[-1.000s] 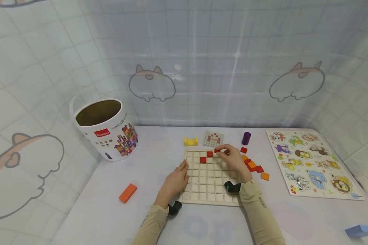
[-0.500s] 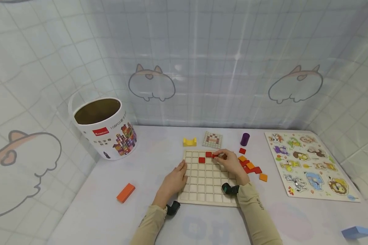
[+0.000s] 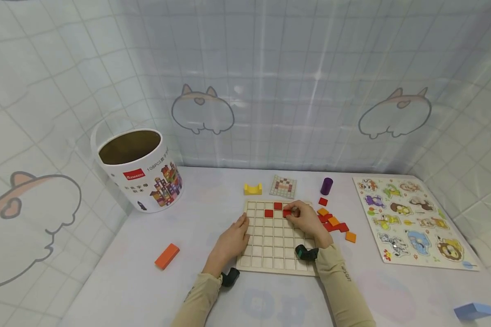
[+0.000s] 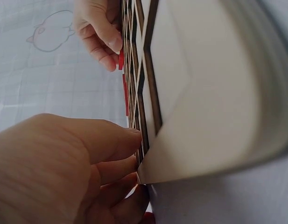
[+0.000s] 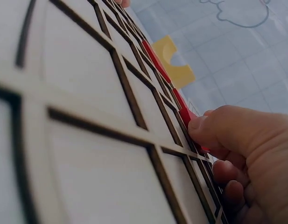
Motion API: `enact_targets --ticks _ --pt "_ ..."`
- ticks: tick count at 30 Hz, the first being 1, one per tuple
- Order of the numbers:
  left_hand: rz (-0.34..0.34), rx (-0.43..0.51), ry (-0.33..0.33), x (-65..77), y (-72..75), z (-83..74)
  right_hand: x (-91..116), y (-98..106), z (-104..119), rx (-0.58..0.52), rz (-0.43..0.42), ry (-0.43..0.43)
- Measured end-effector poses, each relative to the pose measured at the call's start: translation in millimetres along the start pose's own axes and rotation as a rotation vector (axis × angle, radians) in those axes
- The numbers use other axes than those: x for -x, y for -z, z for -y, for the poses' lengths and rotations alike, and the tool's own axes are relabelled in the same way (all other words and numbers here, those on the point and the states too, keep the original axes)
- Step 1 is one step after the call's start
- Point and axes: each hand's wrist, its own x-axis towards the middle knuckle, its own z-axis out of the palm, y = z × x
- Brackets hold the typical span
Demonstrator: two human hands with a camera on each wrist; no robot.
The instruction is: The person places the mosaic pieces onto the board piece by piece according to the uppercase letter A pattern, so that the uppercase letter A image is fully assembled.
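Observation:
A wooden grid board (image 3: 273, 250) lies flat on the table. Two red square tiles (image 3: 268, 213) sit in its upper cells. At the left edge my left hand (image 3: 232, 240) holds the board, thumb over the rim and fingers along the side in the left wrist view. My right hand (image 3: 307, 220) pinches another red tile (image 3: 287, 213) between thumb and fingers, low over a cell right of the other two. In the right wrist view this pinched red tile (image 5: 202, 135) looks slightly tilted at the grid. The right hand and forearm hide the board's right part.
Loose red and orange tiles (image 3: 333, 221) lie right of the board. Behind it are a yellow block (image 3: 253, 189), a pattern card (image 3: 283, 186) and a purple cylinder (image 3: 327, 186). A bucket (image 3: 141, 170), an orange block (image 3: 167, 256), an animal puzzle (image 3: 415, 218) and a blue block (image 3: 473, 311) stand farther out.
My right hand has brought the red tile down from above the board's top edge to a cell in the second row. The left hand has stayed at the board's left edge.

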Motion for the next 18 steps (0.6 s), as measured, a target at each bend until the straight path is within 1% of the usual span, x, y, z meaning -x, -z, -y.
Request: enact_targets --ticks 6,14,18 --pt "-0.001 0.004 0.005 -0.7 0.5 -1.1 0.2 2.2 1.4 -0.018 0.009 0.009" --pt "0.008 0.000 0.010 0.5 1.2 -1.4 2.0 1.2 0.9 -0.033 -0.026 0.025" --pt "0.008 -0.005 0.006 -1.6 0.1 0.3 0.9 1.6 1.1 -0.041 -0.035 0.011"
